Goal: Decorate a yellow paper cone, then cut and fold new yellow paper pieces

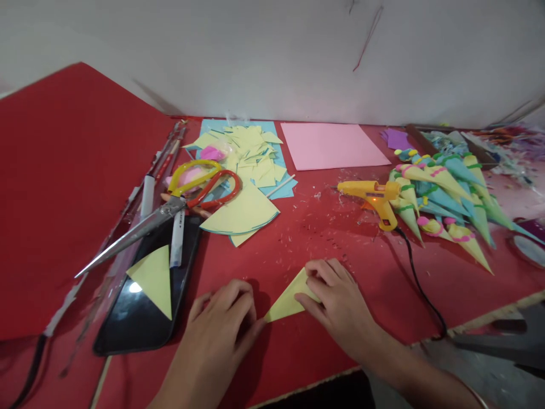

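Observation:
A pale yellow piece of paper (288, 300), narrow at its left point, lies low over the red table between my hands. My right hand (340, 301) grips its wide end, thumb on the near side and fingers curled over the far edge. At the narrow tip is my left hand (221, 329), its fingers curled and its thumb touching the point; the inner fingertips are hidden. Left of that hand, a yellow paper triangle (154, 281) rests on a black phone (128, 324). Yellow paper sectors (244, 213) lie stacked beyond the hands.
Scissors (170, 207) with yellow and red handles lie across the phone and markers. An orange glue gun (374, 199) stands at right, its light lit and its black cord (413, 272) trailing forward. Paper cones (451, 193) are heaped beside it. Pink sheets (334, 146) lie by the wall.

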The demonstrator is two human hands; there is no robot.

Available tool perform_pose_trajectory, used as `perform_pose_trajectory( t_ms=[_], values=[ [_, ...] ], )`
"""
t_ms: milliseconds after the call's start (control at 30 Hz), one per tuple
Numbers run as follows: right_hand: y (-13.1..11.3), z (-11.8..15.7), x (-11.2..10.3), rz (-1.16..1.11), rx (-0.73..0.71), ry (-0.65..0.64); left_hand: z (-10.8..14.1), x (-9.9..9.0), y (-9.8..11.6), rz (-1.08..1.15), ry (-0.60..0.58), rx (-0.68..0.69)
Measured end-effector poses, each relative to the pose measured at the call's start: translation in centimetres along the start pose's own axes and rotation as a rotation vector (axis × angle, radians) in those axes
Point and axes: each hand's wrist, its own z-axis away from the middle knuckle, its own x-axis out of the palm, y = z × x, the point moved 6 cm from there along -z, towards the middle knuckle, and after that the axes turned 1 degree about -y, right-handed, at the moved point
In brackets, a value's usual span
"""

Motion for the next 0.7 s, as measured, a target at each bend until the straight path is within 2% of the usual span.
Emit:
perform_pose_trajectory(
  t_ms=[200,267,367,467,567,700],
  values=[
    [0.1,0.1,0.1,-0.05,0.004,0.011,0.3,-0.4,-0.9,-0.008,-0.01,0.025],
    [0.1,0.1,0.1,-0.062,0.0,0.013,0.6,-0.9,-0.7,0.008,0.013,0.075],
    [0.2,0.2,0.2,-0.082,0.0,-0.005,1.2,-1.6,0.7,0.027,0.093,0.21],
    [0.2,0.2,0.3,-0.086,0.01,-0.029,1.9,-1.3,2.6,-0.055,0.155,0.305],
    [0.3,0.2,0.2,-0.109,0.019,-0.051,1.8,-0.4,3.6,-0.126,0.204,0.263],
    [0.4,0.2,-0.3,-0.28,-0.036,-0.125,1.1,0.3,3.0,-0.078,0.189,0.12]
  ],
)
